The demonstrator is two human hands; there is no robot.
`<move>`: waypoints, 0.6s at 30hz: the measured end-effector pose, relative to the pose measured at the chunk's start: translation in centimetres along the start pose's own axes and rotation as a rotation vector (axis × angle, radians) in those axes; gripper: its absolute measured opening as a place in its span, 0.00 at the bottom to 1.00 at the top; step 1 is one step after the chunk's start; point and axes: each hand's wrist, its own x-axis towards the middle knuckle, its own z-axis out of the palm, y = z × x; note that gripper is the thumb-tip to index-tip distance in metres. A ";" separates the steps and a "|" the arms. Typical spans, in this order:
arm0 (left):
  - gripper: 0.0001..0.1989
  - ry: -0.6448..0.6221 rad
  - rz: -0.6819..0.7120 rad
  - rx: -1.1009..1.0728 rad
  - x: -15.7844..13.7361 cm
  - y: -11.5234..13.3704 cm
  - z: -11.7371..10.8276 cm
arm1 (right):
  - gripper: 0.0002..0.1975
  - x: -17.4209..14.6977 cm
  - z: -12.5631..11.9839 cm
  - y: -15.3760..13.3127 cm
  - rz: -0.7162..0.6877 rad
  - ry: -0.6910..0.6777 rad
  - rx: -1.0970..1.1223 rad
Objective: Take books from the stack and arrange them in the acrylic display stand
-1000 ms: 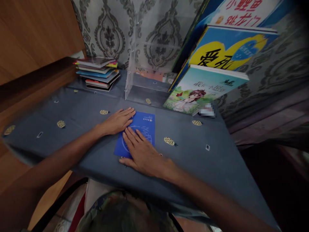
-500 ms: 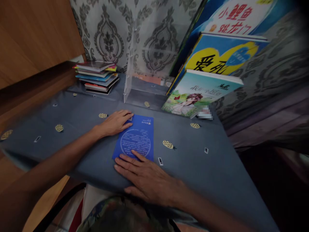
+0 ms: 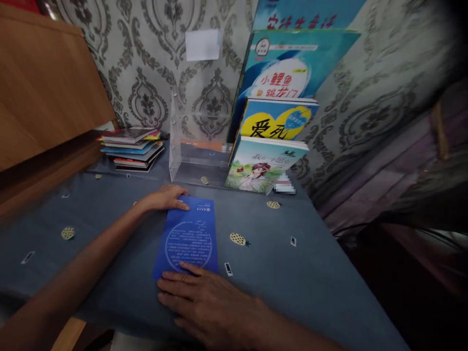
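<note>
A blue book lies flat on the cloth-covered table, with white print inside a circle on its cover. My left hand rests at its far left corner, thumb on the cover and the other fingers stretched along the far edge. Across the near edge lies my right hand, palm down with fingers extended over the book's lower part. Neither hand is closed round the book. Beyond it stands a clear acrylic rack, with a green picture book upright at the front of its right side.
Behind the green book rise a blue and yellow book and taller books. A stack of books sits at the back left, near a wooden panel. The grey tablecloth has pineapple prints. Patterned wallpaper backs everything.
The view has tilted upward, so more of the tall books and wall shows and the table sits lower. Both hands stay on the blue book, which keeps its place on the table.
</note>
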 end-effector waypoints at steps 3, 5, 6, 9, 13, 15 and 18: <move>0.16 0.104 0.060 -0.025 -0.1 -0.2 -0.1 | 0.22 -0.1 0.1 0.2 -0.010 0.027 -0.021; 0.12 0.372 0.024 0.040 -0.4 0.4 -0.7 | 0.21 -0.1 0.1 0.2 -0.008 0.030 -0.024; 0.10 0.548 0.001 0.083 -0.7 0.9 -1.2 | 0.21 -0.1 0.0 0.2 -0.006 0.031 -0.022; 0.10 0.978 0.022 0.167 -2.4 3.3 -3.5 | 0.21 -0.2 -0.1 0.3 0.004 0.028 -0.010; 0.11 0.981 0.223 0.248 -5.9 6.4 -4.8 | 0.21 -0.3 -0.2 0.3 0.012 0.060 -0.015; 0.10 0.795 0.333 0.271 -7.5 7.0 -3.5 | 0.20 -0.3 0.1 0.4 -0.007 0.102 -0.045; 0.13 0.480 0.426 0.307 -9.3 6.9 0.7 | 0.18 -0.4 1.0 0.6 -0.058 0.159 -0.129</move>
